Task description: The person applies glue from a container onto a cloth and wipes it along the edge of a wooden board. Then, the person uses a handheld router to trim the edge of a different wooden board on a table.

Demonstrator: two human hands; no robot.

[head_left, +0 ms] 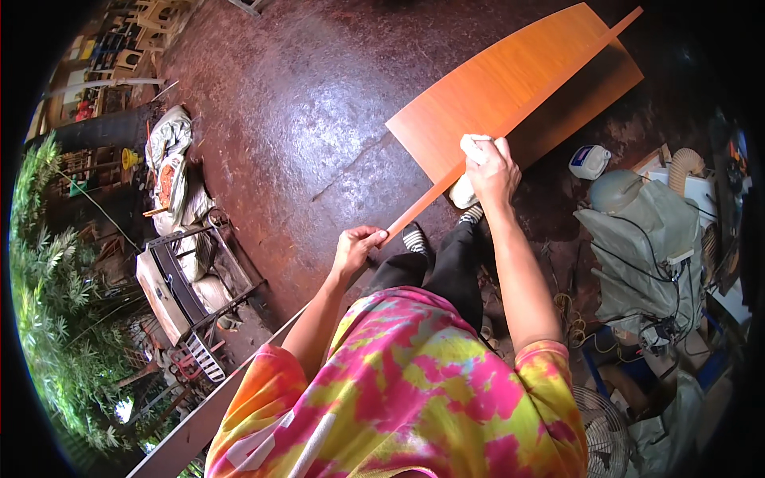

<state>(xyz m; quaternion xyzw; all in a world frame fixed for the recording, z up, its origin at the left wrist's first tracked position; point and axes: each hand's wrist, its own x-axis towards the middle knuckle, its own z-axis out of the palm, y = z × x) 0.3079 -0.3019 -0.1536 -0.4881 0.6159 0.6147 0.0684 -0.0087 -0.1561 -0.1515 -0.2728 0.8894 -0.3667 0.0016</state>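
Observation:
A long narrow orange-brown wooden strip (550, 86) runs slantwise across a broad wooden panel (470, 88), with another brown panel (602, 92) showing behind it. Near the strip's lower end, my left hand (358, 248) pinches it between thumb and fingers. Farther along, my right hand (492, 171) is closed around a crumpled white cloth (476, 146), pressed at the strip; part of the grip is hidden. A pale whitish shape (462, 193) lies just below the strip, by my foot; I cannot tell what it is.
A grey board (199, 422) passes beside my left arm. At left stand a metal frame (239, 275) and covered bundles (179, 191), with plants beyond. At right are a white jug (590, 162), a draped machine (645, 239), cables and a fan (602, 426). The floor (319, 103) is dark red.

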